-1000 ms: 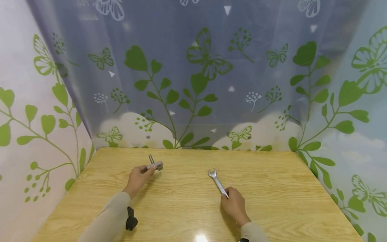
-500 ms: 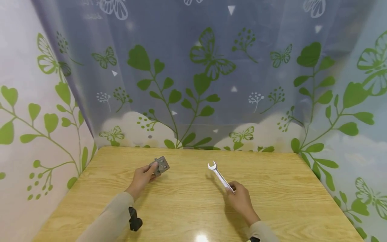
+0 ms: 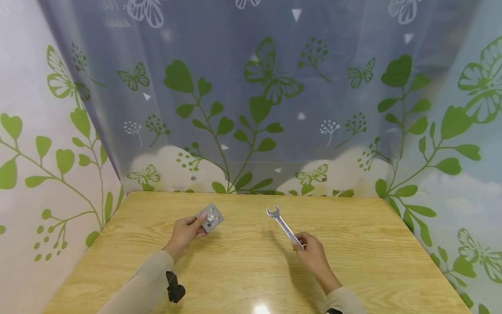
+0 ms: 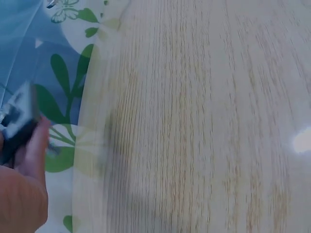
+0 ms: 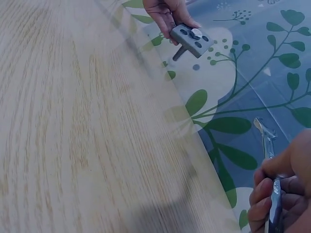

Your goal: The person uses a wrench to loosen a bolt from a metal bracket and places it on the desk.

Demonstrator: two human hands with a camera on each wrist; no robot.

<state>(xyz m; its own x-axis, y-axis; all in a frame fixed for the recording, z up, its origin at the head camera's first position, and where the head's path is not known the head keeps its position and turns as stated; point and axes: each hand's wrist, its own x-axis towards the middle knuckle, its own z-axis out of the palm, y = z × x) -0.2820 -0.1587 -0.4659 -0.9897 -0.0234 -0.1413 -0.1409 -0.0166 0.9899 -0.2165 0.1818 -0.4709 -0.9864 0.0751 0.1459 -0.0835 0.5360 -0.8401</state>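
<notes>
My left hand (image 3: pixel 183 235) grips a square grey metal plate (image 3: pixel 214 214) by its near left corner, thumb on top. Several holes pierce the plate, and a round bolt head (image 3: pixel 210 217) sits at its middle. In the right wrist view the bolt's shank (image 5: pixel 180 53) sticks out below the plate. The left wrist view shows the plate (image 4: pixel 24 109) blurred at the left edge. With my right hand (image 3: pixel 313 257) I hold a silver wrench (image 3: pixel 284 226) by its lower end, its open jaw pointing up and left, apart from the plate. My fingers hide the wrench's other end.
Both hands are above a light wood-grain table (image 3: pixel 243 261). Behind it hangs a blue curtain (image 3: pixel 219 39) printed with green leaves and butterflies. A black wrist mount (image 3: pixel 174 288) is on my left sleeve.
The plate has turned from nearly edge-on, shank upward, to show its face and bolt head to the head camera. My right hand has lifted the wrench and shifted slightly right.
</notes>
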